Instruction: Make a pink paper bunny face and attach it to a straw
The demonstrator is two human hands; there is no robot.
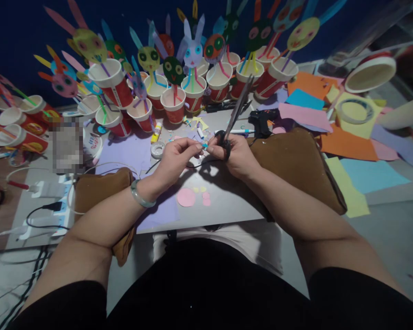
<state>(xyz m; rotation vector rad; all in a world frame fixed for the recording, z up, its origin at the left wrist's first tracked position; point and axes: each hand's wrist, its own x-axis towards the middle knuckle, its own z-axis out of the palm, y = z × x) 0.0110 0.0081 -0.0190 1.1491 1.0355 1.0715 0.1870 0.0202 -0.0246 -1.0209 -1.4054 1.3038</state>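
Observation:
My left hand (175,160) is closed in a pinch on a tiny blue paper piece (205,145), above the middle of the table. Right beside it, my right hand (239,156) has its fingers through the handles of a pair of scissors (237,110), whose blades point up and away from me. The thumb and fingertip of that hand meet close to the blue piece; whether they also grip it I cannot tell. Just below the hands lie a pink paper circle (186,197), smaller pink circles (206,199) and small yellow bits (198,189).
Several red paper cups (174,107) with paper rabbit heads on straws stand along the back. Coloured paper sheets (351,137) lie right, near a tape roll (355,112) and a black glue gun (263,123). Brown cushions (296,169) flank my arms; a power strip (65,206) with cables sits left.

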